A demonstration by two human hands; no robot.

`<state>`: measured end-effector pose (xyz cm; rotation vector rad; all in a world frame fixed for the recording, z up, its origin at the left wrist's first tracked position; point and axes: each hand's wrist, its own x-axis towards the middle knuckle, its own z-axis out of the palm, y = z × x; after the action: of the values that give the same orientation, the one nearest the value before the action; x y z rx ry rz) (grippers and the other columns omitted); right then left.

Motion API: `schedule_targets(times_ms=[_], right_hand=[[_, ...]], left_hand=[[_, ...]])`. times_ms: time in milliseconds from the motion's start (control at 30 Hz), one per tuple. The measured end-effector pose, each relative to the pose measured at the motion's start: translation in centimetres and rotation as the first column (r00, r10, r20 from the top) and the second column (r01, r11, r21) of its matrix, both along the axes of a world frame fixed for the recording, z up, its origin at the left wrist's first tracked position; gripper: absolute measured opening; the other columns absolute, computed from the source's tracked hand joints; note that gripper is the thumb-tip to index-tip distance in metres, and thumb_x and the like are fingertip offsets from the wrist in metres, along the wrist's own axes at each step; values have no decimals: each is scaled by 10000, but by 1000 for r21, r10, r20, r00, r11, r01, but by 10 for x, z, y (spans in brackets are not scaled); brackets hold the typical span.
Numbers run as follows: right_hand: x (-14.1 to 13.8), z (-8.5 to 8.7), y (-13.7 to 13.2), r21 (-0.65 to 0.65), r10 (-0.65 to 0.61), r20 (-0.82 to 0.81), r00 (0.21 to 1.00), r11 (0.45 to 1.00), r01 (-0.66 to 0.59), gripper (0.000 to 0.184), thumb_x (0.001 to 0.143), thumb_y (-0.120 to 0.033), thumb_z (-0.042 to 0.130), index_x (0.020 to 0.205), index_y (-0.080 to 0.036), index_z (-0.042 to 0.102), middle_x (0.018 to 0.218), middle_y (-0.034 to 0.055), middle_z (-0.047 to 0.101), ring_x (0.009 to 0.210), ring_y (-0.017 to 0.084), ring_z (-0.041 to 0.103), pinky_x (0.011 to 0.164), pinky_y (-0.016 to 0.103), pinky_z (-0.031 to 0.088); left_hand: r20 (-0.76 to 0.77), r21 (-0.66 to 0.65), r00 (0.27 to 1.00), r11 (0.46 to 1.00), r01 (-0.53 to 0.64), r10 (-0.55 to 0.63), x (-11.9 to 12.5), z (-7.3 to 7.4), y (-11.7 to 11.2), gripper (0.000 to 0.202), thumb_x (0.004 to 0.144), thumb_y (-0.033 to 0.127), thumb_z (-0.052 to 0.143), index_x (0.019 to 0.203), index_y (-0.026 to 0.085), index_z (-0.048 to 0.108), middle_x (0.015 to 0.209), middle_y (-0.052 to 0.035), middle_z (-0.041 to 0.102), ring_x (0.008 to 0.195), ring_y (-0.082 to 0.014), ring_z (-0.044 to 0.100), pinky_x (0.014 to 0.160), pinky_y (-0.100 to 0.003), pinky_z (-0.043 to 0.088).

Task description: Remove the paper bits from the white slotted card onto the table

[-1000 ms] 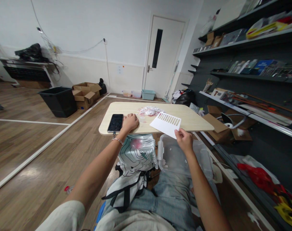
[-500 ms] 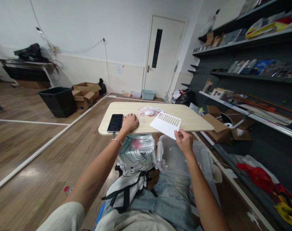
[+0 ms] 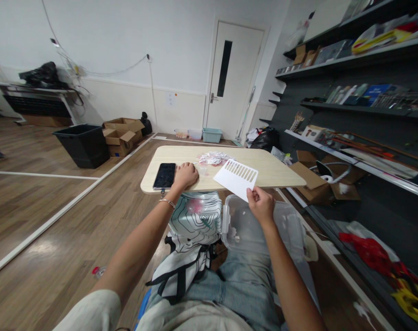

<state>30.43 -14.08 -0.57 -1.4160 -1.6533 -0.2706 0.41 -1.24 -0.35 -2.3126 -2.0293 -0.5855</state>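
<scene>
My left hand rests curled on the near edge of a light wooden table, right beside a black phone lying face up. What its fingers hold, if anything, is hidden. My right hand pinches the near corner of a white sheet with a row of slots along its far side, held just above the table's front edge. A heap of small pink and white paper pieces lies farther back on the table.
A clear plastic tub stands on the floor under my right hand, next to a patterned bag. Dark shelves line the right wall. A black bin and cardboard boxes stand at the left.
My right hand and the white sheet have shifted slightly left and toward me. My left hand has stayed put by the phone.
</scene>
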Motion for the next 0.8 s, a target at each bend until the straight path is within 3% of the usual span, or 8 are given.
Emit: schedule_targets(times_ms=[800], right_hand=[[-2,-1,0,54,-4,53,999,999,1,424,966,-452,520,607,-228,484,531,2,523,531,143,457,587,286,286]], left_hand=[[0,16,1000,1000,10,-10,1,3,-5,391,996,325,384,1209,155,664,1340,-186,652,1296,-322,569,1110,-465,411]])
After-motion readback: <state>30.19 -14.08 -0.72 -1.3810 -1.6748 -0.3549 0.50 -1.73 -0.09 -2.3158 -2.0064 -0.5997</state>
